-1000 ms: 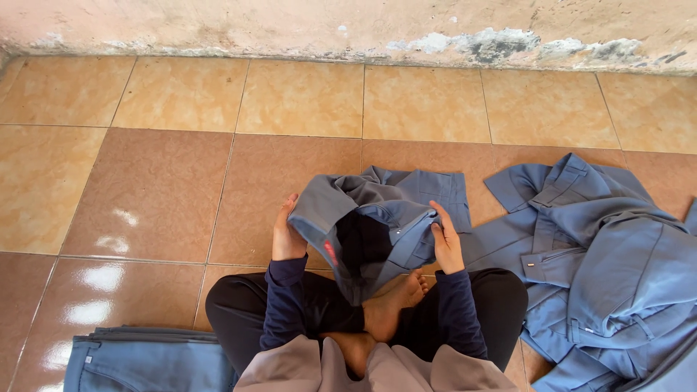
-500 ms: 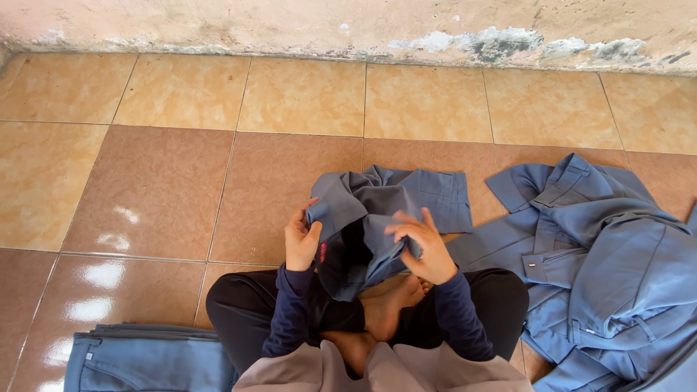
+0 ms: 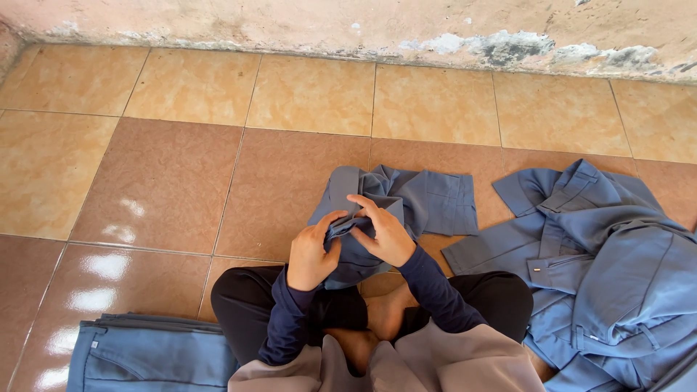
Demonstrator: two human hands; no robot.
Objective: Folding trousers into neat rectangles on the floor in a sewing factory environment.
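While the person sits cross-legged on the glossy brown and tan tiled floor [image 3: 167, 189], both hands meet over a crumpled slate-blue cloth garment [image 3: 406, 207] that lies on the tiles just ahead of the crossed legs and runs up into the lap. The left hand [image 3: 312, 254], in a dark navy sleeve, has its fingers [image 3: 328, 221] curled shut on a bunched fold of the garment near its middle. The right hand [image 3: 385, 232] lies on top of the same fold, its fingers [image 3: 367, 205] bent and pressed down onto the cloth, touching the left hand's fingertips. The far part of the garment spreads flat toward the wall, a pocket showing on its right side.

To the right, apart from the held piece, a loose heap of similar blue-grey work clothes [image 3: 610, 268] lies on the floor, collars and flaps showing. At the lower left, beside the person's knee, a neatly folded pair of blue trousers [image 3: 145, 356] rests flat. A stained, peeling pink plaster wall [image 3: 348, 25] runs along the far edge of the tiles.
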